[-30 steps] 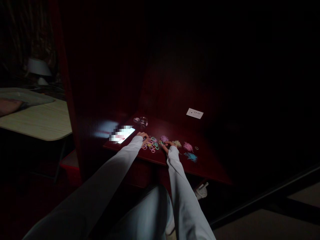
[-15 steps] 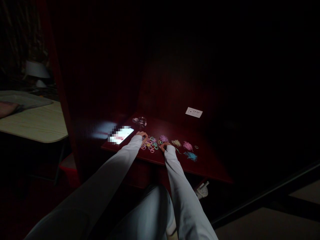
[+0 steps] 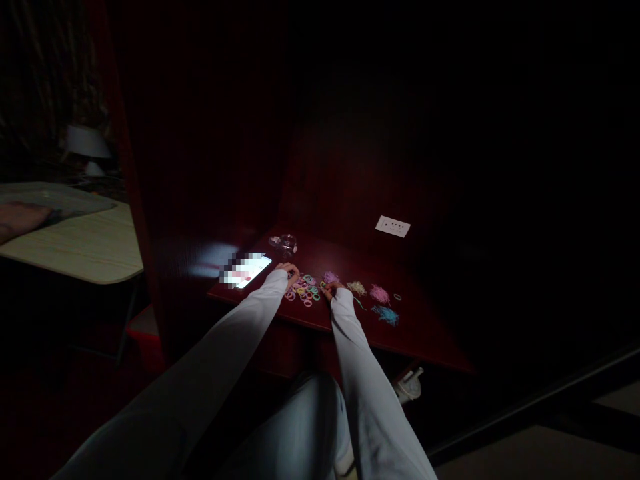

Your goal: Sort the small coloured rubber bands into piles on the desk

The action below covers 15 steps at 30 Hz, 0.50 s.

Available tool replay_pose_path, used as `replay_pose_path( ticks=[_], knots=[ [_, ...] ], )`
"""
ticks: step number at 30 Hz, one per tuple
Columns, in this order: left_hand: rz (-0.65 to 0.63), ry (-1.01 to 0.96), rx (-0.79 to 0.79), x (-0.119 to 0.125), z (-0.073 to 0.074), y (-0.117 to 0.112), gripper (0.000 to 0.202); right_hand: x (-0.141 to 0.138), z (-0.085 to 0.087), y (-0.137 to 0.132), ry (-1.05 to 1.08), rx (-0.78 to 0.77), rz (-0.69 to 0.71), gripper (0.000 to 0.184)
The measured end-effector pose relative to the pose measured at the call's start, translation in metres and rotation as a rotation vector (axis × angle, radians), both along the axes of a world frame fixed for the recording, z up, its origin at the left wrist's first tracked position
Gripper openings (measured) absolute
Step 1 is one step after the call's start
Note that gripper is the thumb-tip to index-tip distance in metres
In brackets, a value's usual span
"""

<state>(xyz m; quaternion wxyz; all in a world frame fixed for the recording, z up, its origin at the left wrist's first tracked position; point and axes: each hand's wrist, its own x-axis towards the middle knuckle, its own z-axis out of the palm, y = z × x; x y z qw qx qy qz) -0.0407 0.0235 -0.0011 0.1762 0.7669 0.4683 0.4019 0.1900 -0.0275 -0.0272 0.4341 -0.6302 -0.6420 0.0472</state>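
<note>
A loose pile of small coloured hair ties [image 3: 306, 291] lies on the dark red desk [image 3: 425, 333]. At the pile's left edge, my left hand [image 3: 289, 269] is closed, its fingers curled towards the thumb; what they hold is too small to make out. My right hand [image 3: 330, 289] pinches a yellowish hair tie [image 3: 323, 285] at the pile's right side. Around that hand lie heaps of thin strips: purple [image 3: 331, 277], beige [image 3: 357, 288], pink [image 3: 379, 293] and blue [image 3: 385, 315]. A green strip [image 3: 359, 304] lies beside my right wrist.
A lit phone [image 3: 255, 271] lies left of my left hand. Behind it stand clear containers [image 3: 287, 245]. One pale ring [image 3: 397, 297] lies far right. A wall socket [image 3: 393, 226] is above the desk. Another person's hand [image 3: 23, 220] rests at a light wooden table [image 3: 75, 250] on the left.
The whole view has shifted slightly, so everything appears a little further right. Both hands stay at the hair-tie pile, with only slight finger movement.
</note>
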Motion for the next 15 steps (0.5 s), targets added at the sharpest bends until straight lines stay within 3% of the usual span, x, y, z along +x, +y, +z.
replay_pose_path(
  ticks=[3, 15],
  knots=[
    [-0.008, -0.013, -0.001, -0.0001, 0.0002, -0.0015, 0.014, 0.0025, 0.0012, 0.0001, -0.002, -0.083, 0.024, 0.013],
    [-0.008, 0.007, -0.009, 0.0001, -0.0010, 0.0023, 0.013, -0.0030, 0.0079, 0.0012, -0.050, -0.066, 0.056, 0.011]
  ],
)
